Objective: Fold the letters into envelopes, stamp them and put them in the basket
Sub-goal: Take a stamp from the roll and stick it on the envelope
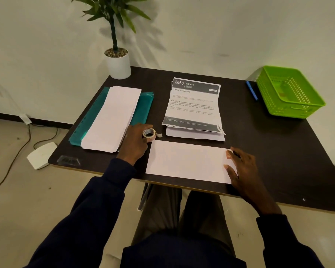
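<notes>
Head view is showing a person sitting at a dark brown tabletop (269,151), with both dark sleeves reaching forward onto it; a plain white paper envelope (188,161) is lying flat along the near edge, roughly at its middle. The left hand (135,144) is resting just beside the envelope's far-left corner, its fingers curling round a small pinkish roll (149,134) whose short white tab is sticking out to the right; the right hand (240,167) is lying on the envelope's right end, fingers fairly straight and spread, thumb and fingertips touching the paper.

Behind the envelope, towards the middle of the tabletop, a stack of printed white letters with grey headers (193,107) is sitting with its sheets slightly fanned; the top sheet is reading "2666 KITCHEN". Along the left edge a tall stack of white envelopes (112,118) is lying on a translucent teal plastic folder (143,107), close to the left hand. A bright green perforated plastic basket (290,111) is standing at the far-right corner, partly overhanging the edge; a blue pen (252,91) is lying just beside it on its left. A white round pot holding a green leafy plant (118,63) is standing at the far-left corner.
</notes>
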